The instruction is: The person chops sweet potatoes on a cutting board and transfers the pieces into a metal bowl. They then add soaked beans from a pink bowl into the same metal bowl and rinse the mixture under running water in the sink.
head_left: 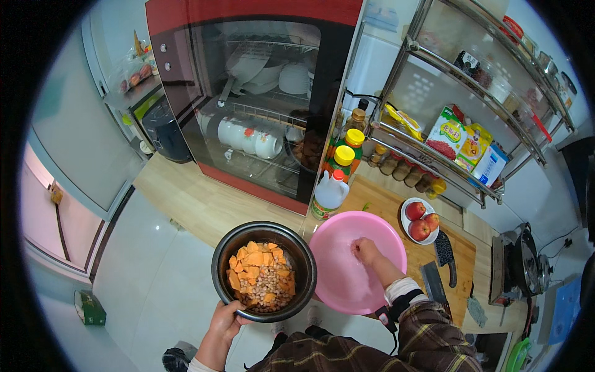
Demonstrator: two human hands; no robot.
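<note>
Left hand [225, 322] gripped the pot [263, 226]'s rim, seemingly heavy, best held both sides! Right hand [367, 249]'s fingers, inside the basin [331, 282], looked unreadable.

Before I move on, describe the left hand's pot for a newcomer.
Find the red-edged cabinet. Below it in the picture, the left hand grips the rim of a round pot. Unlike the pink basin beside it, this pot is dark and holds orange chunks.

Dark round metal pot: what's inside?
Orange rough-cut chunks and small, pale-brown beans or nuts; the chunks mostly lie toward the far side. The bottom of the pot under this pile, and anything buried in it, is covered and can't be seen.
</note>
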